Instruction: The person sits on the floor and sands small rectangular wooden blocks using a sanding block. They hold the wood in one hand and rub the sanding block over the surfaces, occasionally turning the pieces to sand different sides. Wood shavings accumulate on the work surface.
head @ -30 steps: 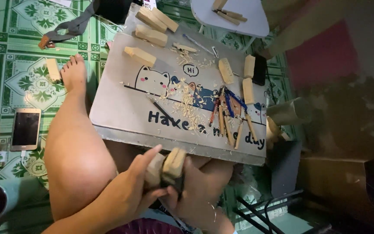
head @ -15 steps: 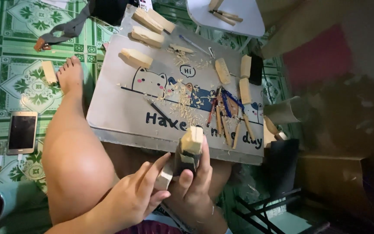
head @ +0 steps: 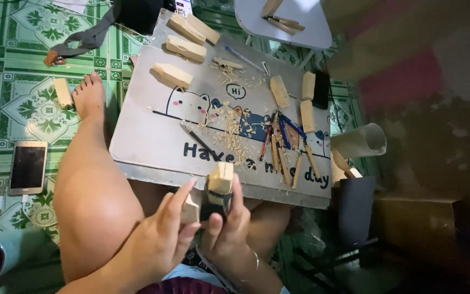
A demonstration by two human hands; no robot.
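My left hand (head: 156, 242) comes in from the lower left and pinches a small pale wood block (head: 190, 209) between thumb and fingers. Right beside it, my right hand (head: 229, 234), with a thin bangle on the wrist, grips an upright piece (head: 220, 188) that is pale wood on top and dark below. The two pieces are close together, just in front of the near edge of a low grey table (head: 148, 147) with a cartoon print. My bare leg (head: 91, 190) lies to the left of both hands.
On the table lie several wood blocks (head: 172, 74), wood shavings (head: 229, 136), a pencil (head: 194, 137) and carving tools with coloured handles (head: 284, 141). A phone (head: 27, 167) and a wood scrap (head: 62, 91) lie on the green tiled floor. A paper cup (head: 361, 142) stands at the right.
Both hands rose toward the table edge. The pieces, held together low a second ago, are now apart: the small block in my left hand, the taller piece upright in my right.
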